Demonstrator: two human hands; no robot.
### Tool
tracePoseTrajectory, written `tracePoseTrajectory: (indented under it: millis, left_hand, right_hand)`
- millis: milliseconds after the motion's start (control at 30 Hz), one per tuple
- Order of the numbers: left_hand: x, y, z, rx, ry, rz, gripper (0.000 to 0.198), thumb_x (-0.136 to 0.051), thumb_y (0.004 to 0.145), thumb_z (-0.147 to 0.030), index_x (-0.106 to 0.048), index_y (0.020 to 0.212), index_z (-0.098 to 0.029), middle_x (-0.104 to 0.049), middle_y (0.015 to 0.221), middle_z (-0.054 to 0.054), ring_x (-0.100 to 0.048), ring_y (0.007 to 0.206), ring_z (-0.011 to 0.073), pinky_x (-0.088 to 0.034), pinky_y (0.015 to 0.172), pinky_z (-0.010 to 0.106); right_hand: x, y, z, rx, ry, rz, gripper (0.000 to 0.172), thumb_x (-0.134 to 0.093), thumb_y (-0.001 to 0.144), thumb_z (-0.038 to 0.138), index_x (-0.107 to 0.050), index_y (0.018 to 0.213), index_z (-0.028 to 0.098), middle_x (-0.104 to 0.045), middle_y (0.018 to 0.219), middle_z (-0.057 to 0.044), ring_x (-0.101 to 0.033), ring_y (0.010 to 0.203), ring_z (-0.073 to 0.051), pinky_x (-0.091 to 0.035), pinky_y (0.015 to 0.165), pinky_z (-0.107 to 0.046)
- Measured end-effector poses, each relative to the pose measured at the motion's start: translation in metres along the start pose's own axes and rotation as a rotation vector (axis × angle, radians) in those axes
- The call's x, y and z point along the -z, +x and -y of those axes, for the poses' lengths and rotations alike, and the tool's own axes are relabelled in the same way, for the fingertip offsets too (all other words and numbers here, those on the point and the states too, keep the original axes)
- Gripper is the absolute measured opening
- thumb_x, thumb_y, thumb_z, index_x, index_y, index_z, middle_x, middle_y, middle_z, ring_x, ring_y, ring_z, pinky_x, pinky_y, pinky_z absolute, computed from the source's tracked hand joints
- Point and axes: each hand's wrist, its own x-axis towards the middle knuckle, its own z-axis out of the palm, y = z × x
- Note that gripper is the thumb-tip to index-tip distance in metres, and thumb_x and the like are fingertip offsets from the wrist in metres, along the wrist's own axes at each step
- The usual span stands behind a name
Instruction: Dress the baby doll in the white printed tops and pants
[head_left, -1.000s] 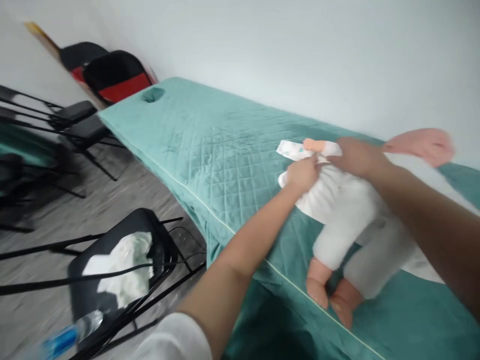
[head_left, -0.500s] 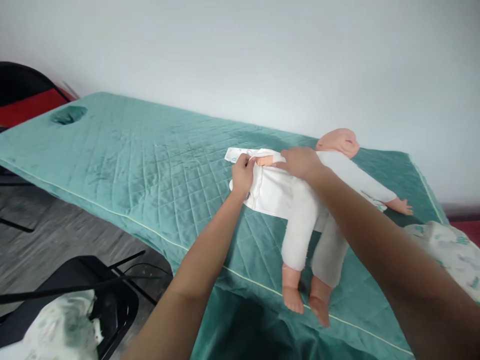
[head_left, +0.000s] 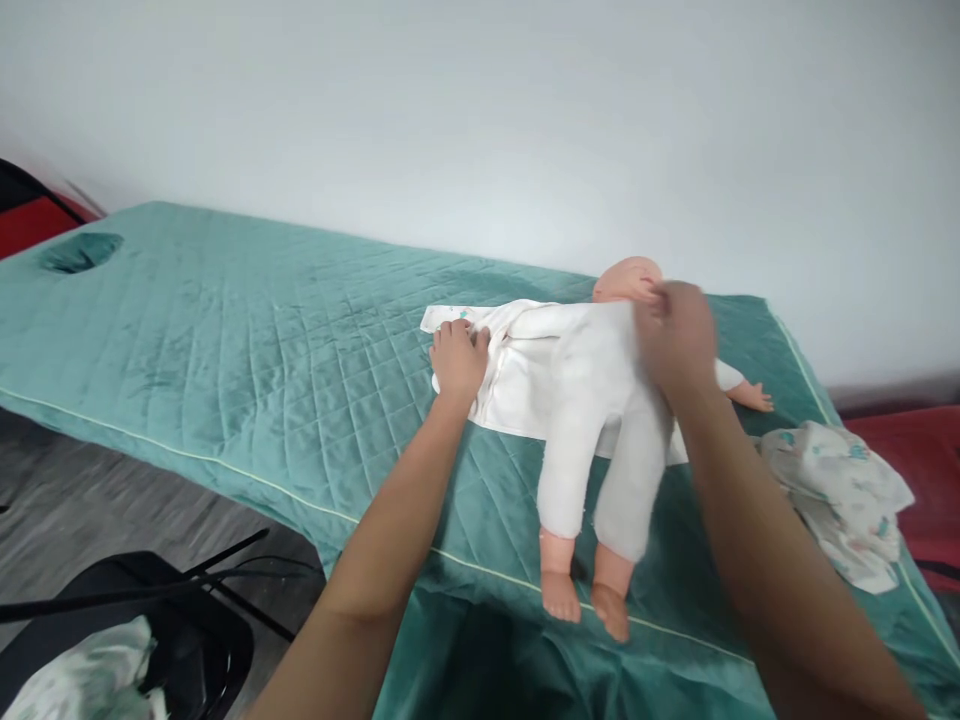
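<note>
Bed (head_left: 247, 340) stretches leftward — doll (head_left: 589, 365), feet (head_left: 561, 596) at near edge (head_left: 487, 569) | left hand (head_left: 458, 365) spread on cloth (head_left: 519, 390) | right hand (head_left: 681, 338) blurred — grip unclear

- Left hand (head_left: 459, 362): on the left part of garment (head_left: 525, 390)
- Right hand (head_left: 679, 335): at doll's right edge, just beside its head
- Doll (head_left: 592, 370): trunk between hands, on garment, legs nearer viewer
- Bench (head_left: 262, 330): under both; hole (head_left: 82, 253) far left of left hand
- Cloth (head_left: 844, 500): bench's right end, right of right hand
- Chair (head_left: 199, 625): left of left hand, nearer; second cloth (head_left: 90, 670) on it
- Wall (head_left: 450, 120): behind hands
</note>
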Motion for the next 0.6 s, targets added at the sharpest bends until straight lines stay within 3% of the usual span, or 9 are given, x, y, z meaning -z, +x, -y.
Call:
tracePoseTrajectory:
  millis: [33, 67, 167, 400, 500, 600]
  left_hand:
    - [0.000, 0.000, 0.000, 0.011, 0.033, 0.024, 0.030, -0.057, 0.095, -0.043, -0.063, 0.112, -0.019, -0.068, 0.119, 0.016, -0.060, 0.118, 0.0335, -0.045, 0.097, 0.043]
    - [0.000, -0.001, -0.001, 0.015, 0.048, 0.050, 0.031, -0.057, 0.094, -0.044, -0.063, 0.112, -0.020, -0.069, 0.117, 0.016, -0.061, 0.117, 0.0344, -0.044, 0.097, 0.044]
    - [0.002, -0.003, -0.005, 0.015, -0.020, 0.121, 0.028, -0.054, 0.096, -0.043, -0.062, 0.111, -0.021, -0.073, 0.108, 0.016, -0.067, 0.107, 0.0329, -0.046, 0.092, 0.042]
    - [0.010, -0.001, -0.048, -0.107, -0.399, 0.200, 0.015, -0.052, 0.096, -0.031, -0.062, 0.103, -0.021, -0.074, 0.109, 0.008, -0.067, 0.104, 0.0231, -0.047, 0.091, 0.033]
    - [0.013, 0.001, -0.076, -0.183, -0.380, 0.225, 0.014, -0.050, 0.098, -0.029, -0.061, 0.102, -0.022, -0.074, 0.106, 0.007, -0.067, 0.102, 0.0235, -0.046, 0.088, 0.033]
    - [0.020, 0.000, -0.101, -0.295, -0.287, 0.221, 0.017, -0.046, 0.100, -0.026, -0.061, 0.107, -0.021, -0.072, 0.109, 0.009, -0.066, 0.102, 0.0241, -0.045, 0.085, 0.033]
  right_hand:
    - [0.007, -0.011, -0.018, -0.138, 0.000, -0.098, 0.038, -0.047, 0.093, 0.044, -0.061, 0.116, 0.018, -0.068, 0.106, -0.014, -0.062, 0.099, -0.030, -0.048, 0.094, -0.048]
    - [0.012, -0.021, -0.034, -0.198, -0.004, -0.118, 0.040, -0.045, 0.093, 0.044, -0.062, 0.114, 0.015, -0.068, 0.096, -0.015, -0.062, 0.091, -0.030, -0.049, 0.089, -0.049]
    - [0.014, -0.045, -0.060, -0.274, 0.050, -0.043, 0.048, -0.042, 0.093, 0.049, -0.062, 0.118, 0.014, -0.067, 0.082, -0.012, -0.062, 0.080, -0.029, -0.049, 0.082, -0.047]
    - [0.008, -0.046, -0.043, -0.371, 0.310, 0.065, 0.061, -0.044, 0.092, 0.062, -0.061, 0.131, 0.019, -0.072, 0.088, -0.010, -0.064, 0.077, -0.026, -0.050, 0.076, -0.041]
    - [0.004, -0.047, -0.036, -0.332, 0.438, 0.116, 0.065, -0.047, 0.091, 0.065, -0.056, 0.138, 0.021, -0.071, 0.091, -0.008, -0.062, 0.075, -0.023, -0.052, 0.077, -0.041]
    - [-0.008, -0.051, -0.032, -0.194, 0.552, 0.235, 0.070, -0.050, 0.089, 0.066, -0.051, 0.143, 0.021, -0.071, 0.106, -0.011, -0.065, 0.092, -0.027, -0.053, 0.088, -0.046]
